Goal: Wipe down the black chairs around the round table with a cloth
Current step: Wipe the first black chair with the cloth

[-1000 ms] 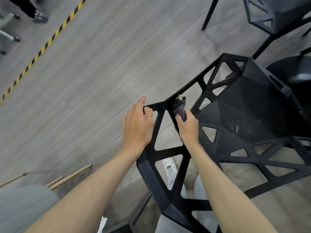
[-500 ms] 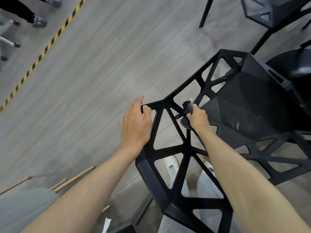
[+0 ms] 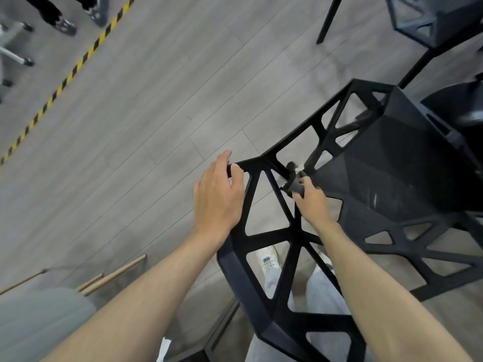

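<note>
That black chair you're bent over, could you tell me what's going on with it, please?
A person is wiping the black chair down. The left hand grips the top edge of its open-lattice back to steady it. The right hand holds a dark cloth bunched against a strut where the back meets the seat. A second black chair stands further off on the grey floor, with no hand or cloth on it.

1. The black chair (image 3: 274,239) stood on grey plank flooring, its backrest an open lattice of triangular cut-outs and its seat a solid dark panel.
2. The cloth (image 3: 294,182), dark and bunched, was pressed against a lattice strut near the top of the backrest.
</note>
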